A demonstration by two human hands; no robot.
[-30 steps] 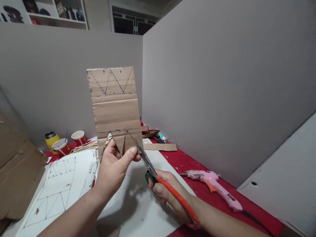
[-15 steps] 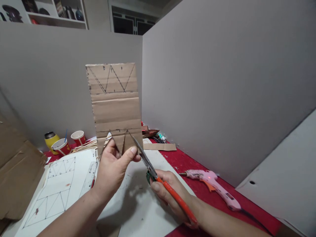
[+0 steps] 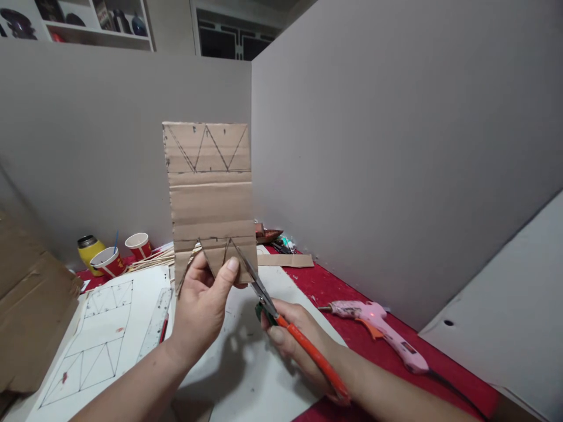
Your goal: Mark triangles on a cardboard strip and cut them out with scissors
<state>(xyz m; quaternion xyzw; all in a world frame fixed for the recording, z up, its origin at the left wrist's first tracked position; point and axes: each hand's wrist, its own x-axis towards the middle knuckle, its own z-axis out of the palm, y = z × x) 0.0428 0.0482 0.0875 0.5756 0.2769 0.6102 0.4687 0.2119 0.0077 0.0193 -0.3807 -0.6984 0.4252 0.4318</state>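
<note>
My left hand (image 3: pixel 206 293) pinches the lower edge of an upright piece of cardboard (image 3: pixel 211 208), thumb in front and fingers behind. Black zigzag lines are drawn along its top band, and its lower band has V-shaped cuts. Wrapped round the handles of the scissors (image 3: pixel 308 351), my right hand (image 3: pixel 299 334) is closed; one handle is orange-red, part of the other shows dark green. The scissor blades point up and left, lying against the lower right part of the cardboard, near the peak of a drawn line. How far the blades are apart I cannot tell.
Left, a paper with zigzag drawings (image 3: pixel 101 334) lies beside a ruler (image 3: pixel 158 319). Paper cups (image 3: pixel 108 262), a yellow bottle (image 3: pixel 90 255) and thin sticks (image 3: pixel 153 258) stand or lie behind. A pink glue gun (image 3: pixel 378 328) rests on red cloth, right. Large cardboard (image 3: pixel 35 305) leans left.
The cardboard has shifted slightly right and down in the picture, with my left hand. My right hand and the scissors have moved slightly left, the blades still at the lower right of the cardboard.
</note>
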